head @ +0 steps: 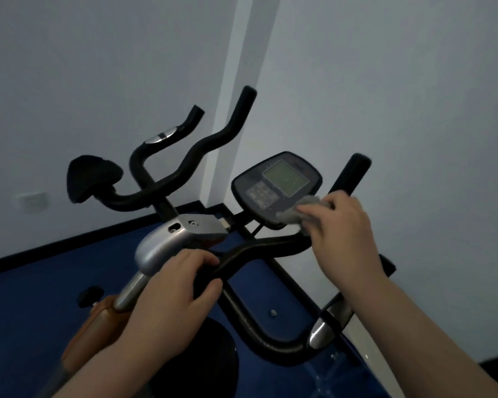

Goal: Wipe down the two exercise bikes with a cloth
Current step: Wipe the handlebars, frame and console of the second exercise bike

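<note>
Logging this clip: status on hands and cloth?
Left hand grips black handlebar. Right hand presses crumpled grey cloth on dark oval console. Nothing obstructing.

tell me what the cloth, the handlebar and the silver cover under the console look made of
Cloth: soft grey fabric, looks fuzzy and crumpled under the right hand.
Handlebar: matt black, probably foam or rubber over tube; left hand grips it.
Silver cover: glossy, metal or painted plastic, with highlights.

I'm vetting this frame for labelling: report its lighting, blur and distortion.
Head view: dim, bluish light with no hard shadows; the right hand and its grey cloth on the console are slightly motion-blurred; the left hand gripping the handlebar is sharper; wide-angle tilt slants the wall corner.
</note>
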Tool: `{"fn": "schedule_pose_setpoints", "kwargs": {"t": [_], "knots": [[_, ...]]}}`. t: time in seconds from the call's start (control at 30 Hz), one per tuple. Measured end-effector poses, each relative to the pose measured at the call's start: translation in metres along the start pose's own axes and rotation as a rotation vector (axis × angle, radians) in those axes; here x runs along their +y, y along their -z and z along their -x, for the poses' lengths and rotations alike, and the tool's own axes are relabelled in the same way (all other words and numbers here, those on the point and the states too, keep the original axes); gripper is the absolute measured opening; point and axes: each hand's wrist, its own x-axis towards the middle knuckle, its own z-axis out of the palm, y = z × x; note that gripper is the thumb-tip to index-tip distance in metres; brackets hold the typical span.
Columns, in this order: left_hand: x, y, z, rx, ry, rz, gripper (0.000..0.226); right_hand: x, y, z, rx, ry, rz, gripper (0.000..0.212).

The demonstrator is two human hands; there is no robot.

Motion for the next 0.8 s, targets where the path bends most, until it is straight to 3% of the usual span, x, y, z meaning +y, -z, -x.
{"fn": "schedule_pose_setpoints", "kwargs": {"t": [0.07, 0.13, 0.23, 0.37, 0.43, 0.5, 0.57, 0.7, 0.73, 0.8], "knots": [[0.01, -0.003, -0.021, -0.034, -0.001, 0.041, 0.018, -0.001, 0.003, -0.01, 0.08, -0.071, 0.041, 0.022], [0.02, -0.01, -0.042, -0.019, 0.024, 0.146, 0.018, -0.012, -0.01, 0.0, 0.025, -0.125, 0.103, 0.023], [0.026, -0.024, -0.055, 0.031, 0.07, 0.283, 0.014, -0.042, -0.039, 0.041, 0.064, -0.266, -0.002, 0.034], [0.015, -0.028, -0.052, 0.041, 0.142, 0.502, 0.017, -0.052, -0.037, 0.053, 0.002, -0.162, -0.219, 0.037], [0.012, -0.025, -0.054, 0.068, 0.226, 0.616, 0.015, -0.036, -0.028, 0.042, 0.077, -0.207, -0.165, 0.034], [0.014, -0.024, -0.056, 0.078, 0.297, 0.706, 0.021, -0.031, -0.029, 0.039, 0.158, -0.369, -0.141, 0.035], [0.015, -0.023, -0.054, 0.079, 0.334, 0.739, 0.019, -0.055, -0.041, 0.051, 0.133, -0.439, -0.202, 0.038], [0.009, -0.008, -0.038, 0.026, 0.281, 0.728, 0.02, -0.091, -0.047, 0.072, -0.108, -0.105, -0.405, 0.038], [0.005, -0.004, -0.03, 0.021, 0.245, 0.68, 0.023, -0.08, -0.042, 0.065, -0.086, -0.109, -0.401, 0.035], [0.0, 0.003, -0.013, 0.029, 0.201, 0.558, 0.023, -0.053, -0.031, 0.049, 0.119, -0.248, -0.326, 0.032]]}}
